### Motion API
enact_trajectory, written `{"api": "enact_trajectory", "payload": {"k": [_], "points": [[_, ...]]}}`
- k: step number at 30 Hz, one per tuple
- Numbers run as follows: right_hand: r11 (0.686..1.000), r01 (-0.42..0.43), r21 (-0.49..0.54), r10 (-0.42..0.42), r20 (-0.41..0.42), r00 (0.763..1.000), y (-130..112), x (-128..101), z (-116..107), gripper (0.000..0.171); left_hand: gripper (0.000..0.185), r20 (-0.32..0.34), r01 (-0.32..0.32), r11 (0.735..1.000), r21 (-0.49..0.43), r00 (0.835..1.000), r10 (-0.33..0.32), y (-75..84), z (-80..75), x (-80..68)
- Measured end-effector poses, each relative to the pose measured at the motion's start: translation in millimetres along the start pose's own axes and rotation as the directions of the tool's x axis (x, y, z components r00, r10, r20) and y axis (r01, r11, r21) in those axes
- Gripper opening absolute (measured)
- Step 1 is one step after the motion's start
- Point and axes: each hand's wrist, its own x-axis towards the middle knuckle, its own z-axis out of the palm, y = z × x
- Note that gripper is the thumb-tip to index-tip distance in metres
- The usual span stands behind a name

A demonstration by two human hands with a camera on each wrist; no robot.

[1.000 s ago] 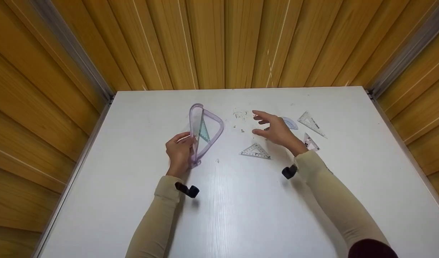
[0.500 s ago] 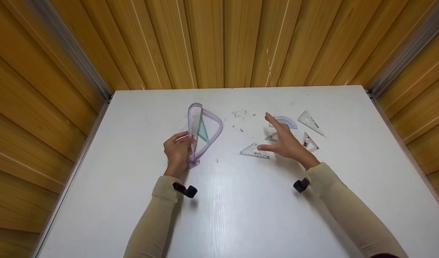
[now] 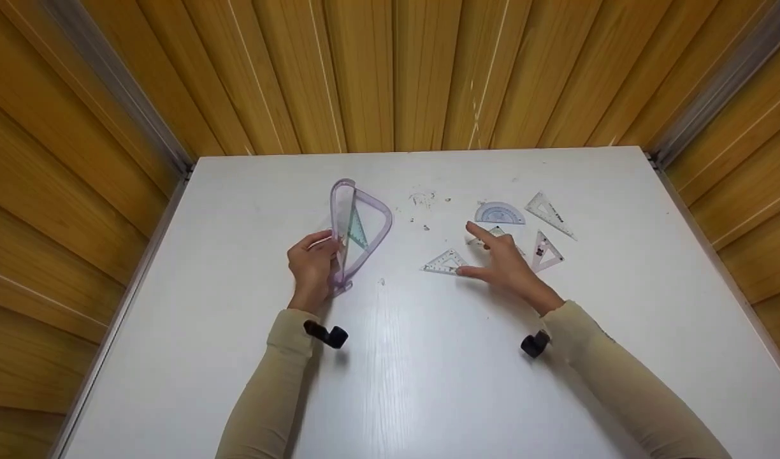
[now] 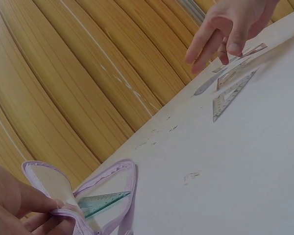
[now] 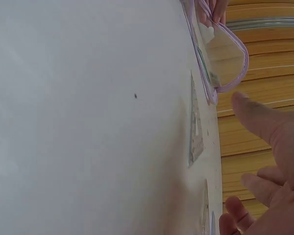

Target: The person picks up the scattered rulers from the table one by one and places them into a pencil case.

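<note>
My left hand [image 3: 312, 264] pinches the edge of a clear zip pouch [image 3: 382, 237] with purple trim, its mouth spread apart. Inside the pouch lies a green set square [image 4: 102, 201]. My right hand [image 3: 508, 264], thumb and fingers spread, hovers over the ruler pieces; in the right wrist view nothing is in its grasp. A clear set square [image 3: 436, 265] lies below the thumb. Partly covered by the fingers is another clear set square [image 3: 497, 231]. Beyond it is a bluish protractor [image 3: 499, 214].
To the right on the white table [image 3: 396, 382] lie a pinkish set square [image 3: 541, 248] with a cartoon figure and a long clear set square [image 3: 552, 218]. Dark crumbs or marks [image 3: 422, 199] dot the tabletop between the hands. Wooden panelling [image 3: 422, 76] stands behind.
My right hand has moved rightward and toward me, then lower over the set squares, uncovering the protractor. My left hand keeps its hold on the pouch.
</note>
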Motion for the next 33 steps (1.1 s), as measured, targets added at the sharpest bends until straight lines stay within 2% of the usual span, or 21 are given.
{"api": "enact_trajectory", "payload": {"k": [7, 14, 25, 30, 33], "points": [[1.0, -0.024, 0.018, 0.024, -0.021, 0.999, 4, -1, 13, 0.088, 0.021, 0.004, 0.035, 0.999, 0.011, 0.999, -0.035, -0.7, 1.0, 1.0], [1.0, 0.03, -0.007, -0.03, -0.056, 0.998, 7, 0, 18, 0.079, 0.022, 0.0, 0.033, 0.999, 0.01, 0.999, -0.033, -0.6, 2.2, 1.4], [1.0, 0.012, -0.029, -0.015, -0.094, 0.995, 6, 4, 23, 0.065, 0.019, -0.004, 0.027, 0.999, 0.029, 1.0, -0.027, 1.4, 3.6, 2.7], [1.0, 0.008, -0.027, -0.011, -0.103, 0.995, 7, 4, 23, 0.054, 0.021, 0.001, 0.015, 0.999, -0.033, 1.0, -0.015, -0.6, 3.2, 2.9], [1.0, -0.006, -0.014, 0.004, -0.107, 0.994, 6, 4, 22, 0.048, 0.021, 0.001, 0.014, 0.999, -0.035, 1.0, -0.014, -1.0, 3.8, 3.9]]}}
